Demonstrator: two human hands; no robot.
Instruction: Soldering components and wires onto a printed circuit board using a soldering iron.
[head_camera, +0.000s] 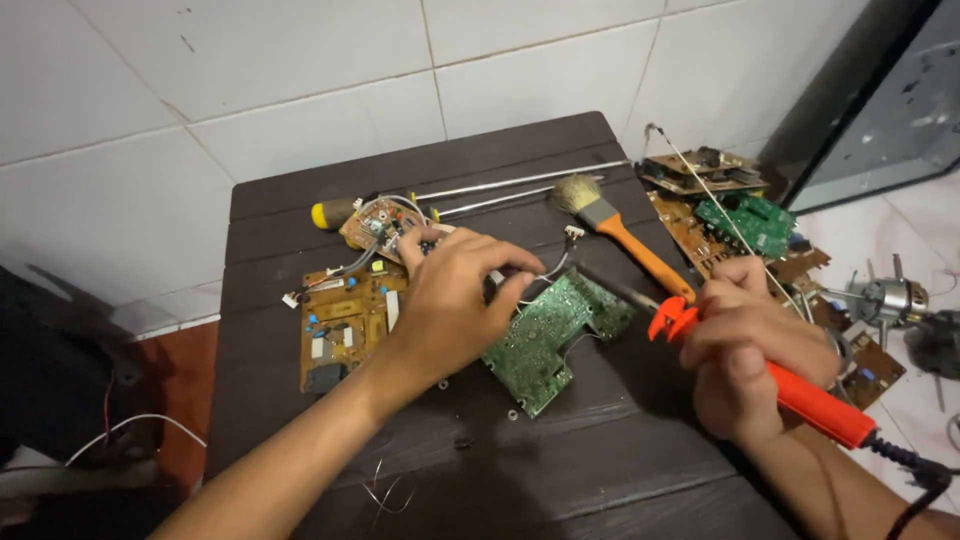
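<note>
Two bare hands work over a green circuit board (553, 338) lying solder side up near the middle of a dark slatted bench (300, 200), in what appears to be the soldering stage of a board repair. The right hand (750, 350) is closed in a full grip around the orange handle of a soldering iron (800, 392), whose dark tip angles toward the board's upper edge. The left hand (450, 300) rests palm down with fingers curled, pressing on the board's near corner and the white wires (555, 262) beside it; whether it pinches anything is hidden beneath the fingers. The next move likely calls for a steady tip placed on a single joint while the left hand keeps the board from sliding. Just left of that hand lies a brown circuit board (345, 325), with a smaller round board (375, 225) above it. An orange-handled brush (620, 235) and long-shafted screwdrivers (470, 188) lie across the bench's far side, and more boards (745, 215) are heaped on the tiled floor at right.
</note>
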